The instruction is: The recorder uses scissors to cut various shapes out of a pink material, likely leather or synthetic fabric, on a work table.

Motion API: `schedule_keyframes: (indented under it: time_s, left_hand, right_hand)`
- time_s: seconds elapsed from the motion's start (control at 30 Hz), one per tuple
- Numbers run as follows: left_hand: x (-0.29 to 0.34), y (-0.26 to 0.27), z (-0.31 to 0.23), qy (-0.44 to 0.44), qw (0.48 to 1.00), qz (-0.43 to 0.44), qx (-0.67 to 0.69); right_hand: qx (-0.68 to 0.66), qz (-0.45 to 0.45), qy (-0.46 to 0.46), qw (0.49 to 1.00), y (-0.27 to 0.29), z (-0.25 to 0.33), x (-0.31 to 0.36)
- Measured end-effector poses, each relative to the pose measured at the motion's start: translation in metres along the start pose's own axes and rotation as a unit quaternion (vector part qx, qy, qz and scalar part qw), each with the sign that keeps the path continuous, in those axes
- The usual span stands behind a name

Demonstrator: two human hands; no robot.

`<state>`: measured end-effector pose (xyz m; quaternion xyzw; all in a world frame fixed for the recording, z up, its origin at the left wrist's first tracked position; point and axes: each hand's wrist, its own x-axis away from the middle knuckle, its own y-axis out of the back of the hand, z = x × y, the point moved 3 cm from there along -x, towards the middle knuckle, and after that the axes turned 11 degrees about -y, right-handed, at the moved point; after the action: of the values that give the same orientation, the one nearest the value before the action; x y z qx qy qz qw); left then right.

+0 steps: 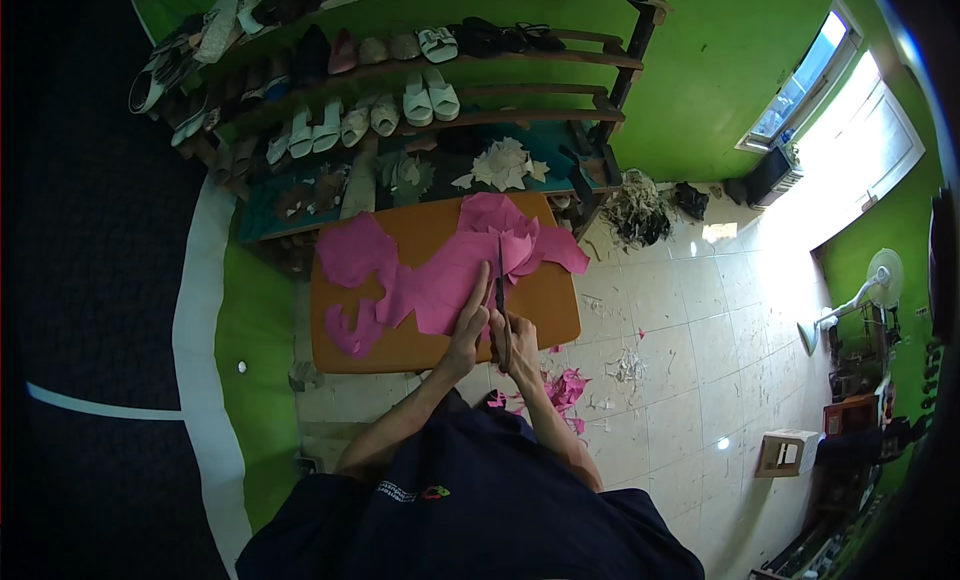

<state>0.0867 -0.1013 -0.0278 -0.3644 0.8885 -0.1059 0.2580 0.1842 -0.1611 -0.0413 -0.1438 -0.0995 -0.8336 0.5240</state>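
A large pink sheet (440,280), thin and pliant like leather or fabric, lies with cut-out edges on the orange-brown tabletop (420,358). My right hand (517,345) is closed round the handles of dark scissors (501,290). Their long blades point away from me and reach into the sheet's right part, where the material stands up in folds. On the sheet's near edge, just left of the blades, my left hand (466,338) rests with its fingers stretched forward. A curved pink offcut (353,330) lies at the left of the table.
Beyond the table, a wooden rack (560,55) holds several pairs of sandals and shoes. Its lowest shelf carries pale cut pieces (503,165). Pink scraps (567,388) and pale shavings (628,365) litter the tiled floor. A white fan (882,273) and a small stool (786,453) stand right.
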Motion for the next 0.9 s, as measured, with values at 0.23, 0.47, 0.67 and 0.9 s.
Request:
schedule_keyframes:
  time_s: [0.23,0.47,0.67,0.9]
  left_hand:
    - [-0.003,-0.006,0.009,-0.081,0.992,-0.091,-0.043]
    - [-0.008,0.041,0.007,0.043,0.930,-0.364,0.009]
    - [-0.003,0.049,-0.001,0.068,0.943,-0.321,0.052]
    - [0.000,0.041,0.000,0.062,0.951,-0.302,-0.018]
  right_hand:
    - [-0.011,-0.007,-0.061,0.998,-0.002,-0.001,0.015]
    - [0.021,0.061,-0.054,0.996,0.007,-0.026,0.037]
    - [0.086,0.088,-0.042,0.992,0.005,-0.027,0.038]
    - [0.090,0.072,-0.074,0.991,0.002,-0.024,0.040]
